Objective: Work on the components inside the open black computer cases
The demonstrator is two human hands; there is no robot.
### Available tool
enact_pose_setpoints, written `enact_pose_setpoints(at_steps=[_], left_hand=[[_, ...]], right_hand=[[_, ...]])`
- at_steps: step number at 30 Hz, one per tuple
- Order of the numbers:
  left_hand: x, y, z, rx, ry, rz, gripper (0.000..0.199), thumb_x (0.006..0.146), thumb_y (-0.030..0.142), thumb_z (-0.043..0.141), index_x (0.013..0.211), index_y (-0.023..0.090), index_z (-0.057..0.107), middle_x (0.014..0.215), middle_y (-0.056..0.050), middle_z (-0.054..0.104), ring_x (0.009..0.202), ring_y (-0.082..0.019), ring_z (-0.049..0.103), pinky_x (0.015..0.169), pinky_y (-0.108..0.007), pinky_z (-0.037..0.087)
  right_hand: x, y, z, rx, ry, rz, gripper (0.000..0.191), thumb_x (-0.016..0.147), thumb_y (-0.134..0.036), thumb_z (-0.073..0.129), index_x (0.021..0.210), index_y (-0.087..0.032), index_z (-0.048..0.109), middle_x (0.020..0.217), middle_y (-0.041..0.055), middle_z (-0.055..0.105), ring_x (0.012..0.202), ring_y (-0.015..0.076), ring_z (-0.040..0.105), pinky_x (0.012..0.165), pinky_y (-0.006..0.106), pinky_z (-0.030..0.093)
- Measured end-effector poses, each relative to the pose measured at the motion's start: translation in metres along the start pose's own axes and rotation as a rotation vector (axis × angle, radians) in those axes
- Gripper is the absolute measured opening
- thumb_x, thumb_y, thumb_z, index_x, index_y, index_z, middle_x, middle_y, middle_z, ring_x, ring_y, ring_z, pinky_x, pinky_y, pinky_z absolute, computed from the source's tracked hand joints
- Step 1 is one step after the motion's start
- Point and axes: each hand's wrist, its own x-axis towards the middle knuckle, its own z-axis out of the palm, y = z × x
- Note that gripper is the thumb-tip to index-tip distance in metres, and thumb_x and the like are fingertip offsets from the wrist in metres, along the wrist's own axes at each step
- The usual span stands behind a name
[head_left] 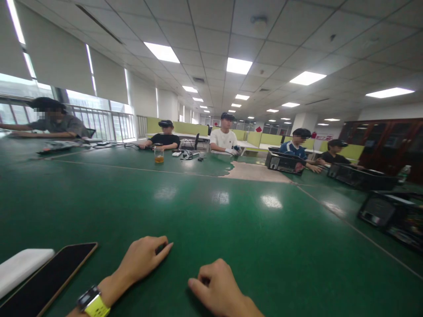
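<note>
My left hand [143,256] rests on the green table [185,220], its fingers curled and the thumb stretched out, with a gap between thumb and forefinger and nothing held. A watch with a yellow strap [94,301] is on that wrist. To its right, my right hand [216,284] lies on the table with its fingers folded in and the thumb against them; nothing shows inside it. The two hands are apart. Left of my left hand lie a dark phone-like slab [49,281] and a white flat object [23,266].
Across the table stand a jar with amber contents [159,155] and small parts with cables [190,155]. Black open cases stand at the right [380,213] and farther back [284,162]. Several people sit around the far side, one in a white shirt [223,140].
</note>
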Motion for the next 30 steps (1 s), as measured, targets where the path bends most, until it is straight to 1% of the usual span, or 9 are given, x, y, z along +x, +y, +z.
enact_pose_setpoints(at_steps=[5, 8, 10, 12, 16, 19, 21, 25, 30], left_hand=[[-0.001, -0.004, 0.000, -0.008, -0.001, -0.020, 0.041, 0.090, 0.050, 0.034, 0.088, 0.024, 0.065, 0.080, -0.003, 0.066, 0.077, -0.020, 0.060, 0.067, -0.029, 0.036], [0.001, -0.003, -0.002, -0.008, 0.006, -0.034, 0.041, 0.089, 0.050, 0.034, 0.086, 0.023, 0.065, 0.079, -0.003, 0.066, 0.077, -0.021, 0.059, 0.067, -0.030, 0.036], [0.005, 0.003, -0.004, -0.022, 0.010, -0.046, 0.039, 0.089, 0.048, 0.035, 0.086, 0.023, 0.066, 0.078, -0.004, 0.065, 0.078, -0.021, 0.058, 0.066, -0.029, 0.036], [0.014, 0.015, -0.005, -0.065, 0.010, -0.035, 0.035, 0.087, 0.046, 0.039, 0.089, 0.024, 0.066, 0.078, -0.003, 0.065, 0.077, -0.021, 0.058, 0.063, -0.028, 0.035], [0.047, 0.054, 0.001, -0.265, -0.045, 0.053, 0.031, 0.082, 0.044, 0.046, 0.089, 0.022, 0.067, 0.072, -0.002, 0.062, 0.068, -0.017, 0.055, 0.058, -0.026, 0.033], [0.074, 0.083, 0.018, -0.505, -0.108, 0.131, 0.034, 0.080, 0.044, 0.050, 0.084, 0.016, 0.067, 0.069, -0.002, 0.061, 0.065, -0.016, 0.053, 0.059, -0.025, 0.034], [0.087, 0.097, 0.032, -0.683, -0.165, 0.141, 0.036, 0.078, 0.045, 0.051, 0.085, 0.013, 0.066, 0.067, -0.002, 0.059, 0.064, -0.015, 0.052, 0.059, -0.025, 0.035], [0.096, 0.108, 0.054, -0.940, -0.260, 0.103, 0.036, 0.073, 0.044, 0.057, 0.085, 0.011, 0.064, 0.064, 0.000, 0.056, 0.061, -0.013, 0.050, 0.059, -0.024, 0.036], [0.095, 0.102, 0.050, -1.032, -0.325, 0.044, 0.035, 0.074, 0.045, 0.055, 0.083, 0.012, 0.063, 0.057, 0.002, 0.052, 0.056, -0.011, 0.045, 0.055, -0.023, 0.032]], right_hand=[[-0.002, -0.001, 0.001, -0.020, -0.005, -0.015, 0.035, 0.077, -0.050, 0.053, 0.063, -0.021, 0.066, 0.054, -0.0029, 0.056, 0.051, 0.0061, 0.040, 0.051, 0.021, 0.021], [0.001, -0.001, -0.002, 0.047, 0.001, -0.020, 0.036, 0.079, -0.048, 0.053, 0.060, -0.019, 0.063, 0.052, -0.0037, 0.052, 0.050, 0.0057, 0.039, 0.050, 0.020, 0.022], [0.006, 0.004, -0.009, 0.117, 0.049, -0.001, 0.036, 0.081, -0.045, 0.051, 0.060, -0.017, 0.061, 0.053, -0.0035, 0.052, 0.051, 0.0057, 0.040, 0.051, 0.020, 0.024], [0.014, 0.012, -0.020, 0.138, 0.156, 0.040, 0.037, 0.083, -0.044, 0.048, 0.061, -0.017, 0.060, 0.055, -0.0027, 0.052, 0.053, 0.0066, 0.042, 0.053, 0.020, 0.026], [0.026, 0.043, -0.043, 0.012, 0.351, 0.145, 0.031, 0.083, -0.042, 0.047, 0.070, -0.019, 0.062, 0.061, -0.0013, 0.056, 0.058, 0.0099, 0.047, 0.058, 0.021, 0.029], [0.029, 0.067, -0.053, -0.030, 0.362, 0.247, 0.030, 0.082, -0.042, 0.047, 0.068, -0.019, 0.061, 0.063, -0.0005, 0.058, 0.061, 0.0115, 0.049, 0.058, 0.022, 0.030], [0.031, 0.080, -0.055, 0.002, 0.340, 0.281, 0.033, 0.081, -0.044, 0.047, 0.064, -0.018, 0.058, 0.063, 0.0003, 0.058, 0.062, 0.0121, 0.051, 0.059, 0.022, 0.032], [0.035, 0.089, -0.054, 0.070, 0.328, 0.302, 0.034, 0.081, -0.046, 0.046, 0.067, -0.018, 0.059, 0.064, 0.0004, 0.058, 0.064, 0.0125, 0.052, 0.061, 0.021, 0.034], [0.037, 0.083, -0.053, 0.031, 0.318, 0.370, 0.031, 0.079, -0.047, 0.048, 0.071, -0.020, 0.061, 0.064, -0.0008, 0.057, 0.063, 0.0119, 0.051, 0.059, 0.021, 0.032]])
